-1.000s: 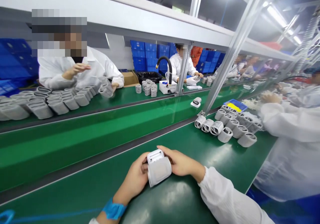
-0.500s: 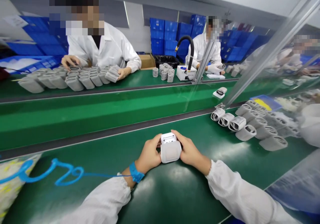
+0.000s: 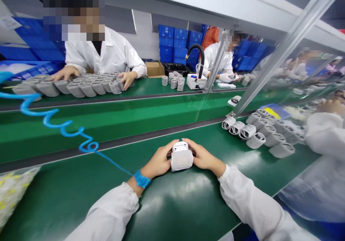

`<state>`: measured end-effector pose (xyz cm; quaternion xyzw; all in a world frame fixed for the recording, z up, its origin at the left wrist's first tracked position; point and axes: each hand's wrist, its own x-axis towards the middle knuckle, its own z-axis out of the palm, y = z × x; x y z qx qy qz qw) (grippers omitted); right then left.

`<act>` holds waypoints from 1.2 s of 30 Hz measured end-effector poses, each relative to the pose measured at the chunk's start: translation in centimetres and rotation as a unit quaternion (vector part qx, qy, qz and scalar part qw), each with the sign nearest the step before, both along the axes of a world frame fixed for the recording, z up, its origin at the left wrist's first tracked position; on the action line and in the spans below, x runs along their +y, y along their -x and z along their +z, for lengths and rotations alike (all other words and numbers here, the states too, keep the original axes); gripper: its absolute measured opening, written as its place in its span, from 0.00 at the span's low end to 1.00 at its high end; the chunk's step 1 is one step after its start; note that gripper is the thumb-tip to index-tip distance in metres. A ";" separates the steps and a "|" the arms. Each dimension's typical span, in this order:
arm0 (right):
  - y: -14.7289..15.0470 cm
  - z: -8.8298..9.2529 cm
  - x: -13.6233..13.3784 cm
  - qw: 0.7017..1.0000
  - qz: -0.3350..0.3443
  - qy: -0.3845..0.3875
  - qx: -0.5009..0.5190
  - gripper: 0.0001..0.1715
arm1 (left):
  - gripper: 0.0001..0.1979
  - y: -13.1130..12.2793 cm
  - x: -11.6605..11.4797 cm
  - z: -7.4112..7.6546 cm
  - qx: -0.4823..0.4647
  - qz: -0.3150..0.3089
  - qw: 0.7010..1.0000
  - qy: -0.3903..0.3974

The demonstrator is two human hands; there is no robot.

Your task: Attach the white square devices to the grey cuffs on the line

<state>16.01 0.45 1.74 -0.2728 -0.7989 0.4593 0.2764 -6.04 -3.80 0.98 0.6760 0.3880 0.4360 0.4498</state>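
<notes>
Green bench mat under bright factory lights, blue bins stacked way in the back, and the bit worth watching sits right in the middle of the mat: a small white plastic unit with a grey fabric cuff wrapped around it. It's held just above or on the mat, I can't quite tell which, clasped between both hands. The left hand and right hand come in from either side, fingers close together and curled around the cuff, more of a full wrap than a pinch. Fingertips end up near the white top, though the unit hides exactly where they stop.

Main risk IMO: if either hand relaxes, that cuff could spring loose, and the unit could skate across the glossy mat. Then there's the blue coiled cord running from the blue wrist strap up across the green conveyor belt. If it snags on anything, it could tug the left wrist and jolt the whole hold. Off to the right, a cluster of grey cuffs sits close enough that a wide elbow or a dropped unit could knock them over. Across the belt, a co-worker's hands are busy on their own rows of cuffs, well out of reach.
</notes>
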 end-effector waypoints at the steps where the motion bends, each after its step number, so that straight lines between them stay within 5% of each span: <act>1: 0.0 0.0 0.0 1.000 -0.005 -0.025 -0.014 0.40 | 0.28 -0.1 0.0 0.2 0.011 0.002 1.000 -0.006; 7: 0.4 -0.7 0.1 0.988 -0.040 -0.141 -0.053 0.43 | 0.27 -0.3 0.1 0.3 0.129 0.073 0.985 -0.089; 11: 0.8 -1.3 0.0 0.986 -0.056 -0.150 -0.054 0.41 | 0.29 0.1 0.4 -0.4 0.187 0.112 0.965 -0.147; 18: 0.5 -1.0 0.2 0.988 -0.071 -0.134 -0.033 0.39 | 0.27 0.0 1.3 -0.7 0.210 0.094 0.959 -0.163; 22: -1.0 -1.1 0.2 0.972 -0.204 -0.120 -0.010 0.35 | 0.26 0.7 3.7 -0.7 0.214 0.120 0.955 -0.169; 26: -5.2 -1.4 -1.4 0.923 -0.367 -0.114 0.020 0.20 | 0.30 3.8 8.9 -0.3 0.234 0.250 0.929 -0.136; 29: -10.5 -1.7 -3.4 0.857 -0.492 -0.147 0.039 0.16 | 0.32 7.3 13.4 0.3 0.241 0.336 0.908 -0.073; 33: -18.9 -2.3 -4.6 0.703 -0.679 -0.211 -0.003 0.27 | 0.33 11.6 17.7 0.5 0.229 0.334 0.914 -0.031; 36: -23.9 -2.7 -3.0 0.683 -0.704 -0.170 -0.095 0.48 | 0.30 13.7 19.3 0.3 0.193 0.276 0.941 -0.030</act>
